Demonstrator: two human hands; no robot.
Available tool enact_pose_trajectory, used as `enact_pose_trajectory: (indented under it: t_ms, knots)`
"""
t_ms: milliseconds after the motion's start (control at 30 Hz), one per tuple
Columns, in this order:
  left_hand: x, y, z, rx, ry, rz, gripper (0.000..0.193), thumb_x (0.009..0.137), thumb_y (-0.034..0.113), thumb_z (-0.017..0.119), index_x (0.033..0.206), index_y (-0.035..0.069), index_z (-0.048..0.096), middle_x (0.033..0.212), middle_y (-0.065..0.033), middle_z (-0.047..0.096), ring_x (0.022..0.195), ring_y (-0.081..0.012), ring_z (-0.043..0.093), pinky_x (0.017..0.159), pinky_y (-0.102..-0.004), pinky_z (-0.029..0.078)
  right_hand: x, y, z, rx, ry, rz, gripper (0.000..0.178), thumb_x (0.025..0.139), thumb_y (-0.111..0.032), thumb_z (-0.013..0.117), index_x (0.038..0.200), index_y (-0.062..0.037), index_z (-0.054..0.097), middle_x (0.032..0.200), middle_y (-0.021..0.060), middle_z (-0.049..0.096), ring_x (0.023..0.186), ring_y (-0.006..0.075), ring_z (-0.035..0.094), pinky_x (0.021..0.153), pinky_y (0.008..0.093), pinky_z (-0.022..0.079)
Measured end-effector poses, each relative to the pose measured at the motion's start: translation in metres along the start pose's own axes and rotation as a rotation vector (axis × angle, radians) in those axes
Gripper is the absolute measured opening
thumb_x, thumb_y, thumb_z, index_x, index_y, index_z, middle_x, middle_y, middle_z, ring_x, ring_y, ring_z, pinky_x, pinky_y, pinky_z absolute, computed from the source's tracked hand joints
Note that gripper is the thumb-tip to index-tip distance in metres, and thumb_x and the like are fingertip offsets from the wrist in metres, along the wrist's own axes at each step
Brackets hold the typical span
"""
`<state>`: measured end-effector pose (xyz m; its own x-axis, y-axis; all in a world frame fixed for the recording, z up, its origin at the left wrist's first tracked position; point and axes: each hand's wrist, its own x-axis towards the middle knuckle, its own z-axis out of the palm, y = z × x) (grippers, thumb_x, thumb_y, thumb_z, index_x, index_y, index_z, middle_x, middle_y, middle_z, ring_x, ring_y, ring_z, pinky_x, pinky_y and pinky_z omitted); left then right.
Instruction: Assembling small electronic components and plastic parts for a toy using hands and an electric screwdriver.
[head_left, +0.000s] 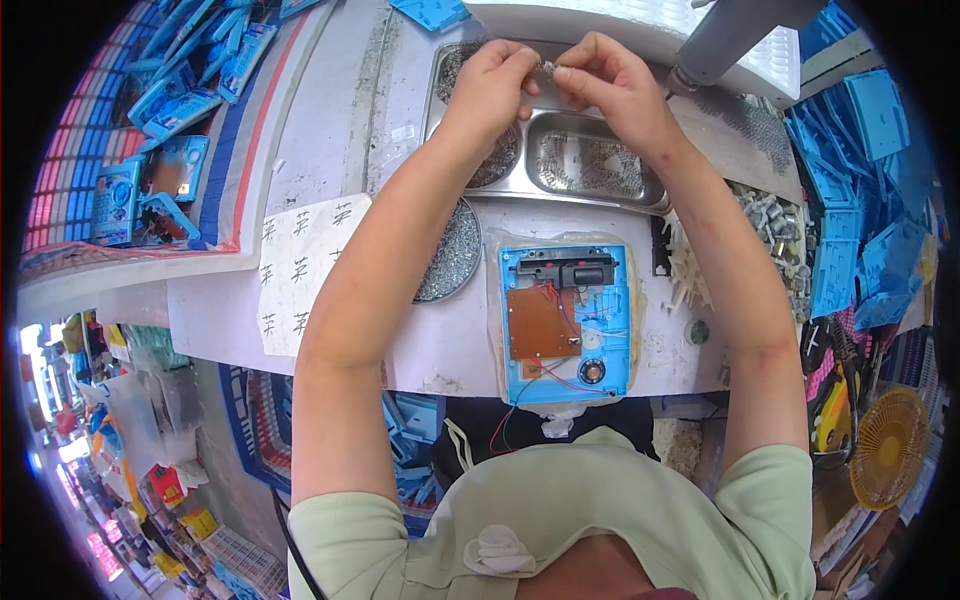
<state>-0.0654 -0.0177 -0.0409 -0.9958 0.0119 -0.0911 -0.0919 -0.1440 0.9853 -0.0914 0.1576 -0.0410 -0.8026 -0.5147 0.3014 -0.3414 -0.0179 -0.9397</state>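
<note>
Both of my hands are raised over a stainless steel compartment tray point(525, 190) at the back of the table. My left hand point(494, 88) is closed in a pinch, and facing it my right hand point(610, 82) pinches too. A tiny clump of silvery metal pieces point(547, 67) shows between the fingertips; it looks like springs, but is too small to be sure. Similar small pieces point(590, 165) lie in the tray's compartments. Nearer to me rests an opened blue plastic casing point(618, 335), holding a brown circuit board point(535, 325), a black module point(570, 272), wires and a round speaker point(592, 371).
A round dish of small metal screws point(455, 255) sits partly behind my left forearm. Marked paper point(290, 285) lies to its left. Blue casings point(185, 110) fill a bin at far left; more blue parts point(870, 200) pile up at right. A grey post point(735, 45) stands behind the tray.
</note>
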Motion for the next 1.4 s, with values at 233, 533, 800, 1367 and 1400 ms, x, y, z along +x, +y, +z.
enact_pose_trajectory:
  t_ms: [233,533,800,1367,1400]
  knots:
    - [-0.006,0.0,0.005,-0.271,-0.037,-0.195,0.017,0.094,0.018,0.054,0.098,0.002,0.06,0.09,-0.0037,0.061,0.078,-0.0112,0.056,0.054,-0.0241,0.043,-0.007,-0.005,0.003,-0.81,-0.022,-0.616,0.015,0.078,-0.002,0.066,0.089,-0.0038,0.056,0.082,0.0091,0.059,0.07,0.0241,0.059,0.065,0.0348,0.048]
    - [-0.044,-0.006,0.01,0.532,-0.001,0.573,0.024,0.085,0.014,0.066,0.103,0.0,0.059,0.082,-0.0093,0.066,0.075,-0.0163,0.064,0.064,-0.0272,0.05,-0.021,-0.022,0.004,-0.047,0.025,0.274,0.043,0.096,-0.04,0.055,0.078,-0.0018,0.066,0.06,-0.0058,0.05,0.057,0.0024,0.044,0.049,0.0201,0.032]
    - [-0.066,0.009,0.009,0.385,-0.06,0.488,0.029,0.085,0.015,0.07,0.103,-0.002,0.054,0.083,-0.0097,0.065,0.072,-0.0149,0.064,0.062,-0.0268,0.052,-0.028,-0.033,0.011,0.054,-0.133,0.121,0.034,0.097,-0.031,0.056,0.076,-0.0051,0.062,0.062,-0.0058,0.047,0.058,0.0015,0.04,0.049,0.0205,0.029]
    - [-0.083,0.026,0.005,0.221,-0.173,0.278,0.02,0.087,0.013,0.066,0.101,-0.001,0.063,0.086,-0.0046,0.066,0.068,-0.0078,0.059,0.057,-0.0213,0.05,-0.044,-0.051,0.0,0.027,-0.154,0.28,0.027,0.093,-0.025,0.06,0.082,0.0,0.058,0.073,0.0032,0.061,0.069,0.008,0.055,0.061,0.0251,0.043]
    - [-0.085,0.025,0.008,0.214,-0.166,0.277,0.02,0.088,0.012,0.066,0.102,-0.002,0.063,0.087,-0.0046,0.066,0.069,-0.0074,0.059,0.057,-0.0212,0.05,-0.043,-0.051,0.0,0.018,-0.153,0.299,0.029,0.093,-0.026,0.06,0.081,0.0002,0.058,0.073,0.0036,0.062,0.068,0.0084,0.055,0.06,0.0255,0.043]
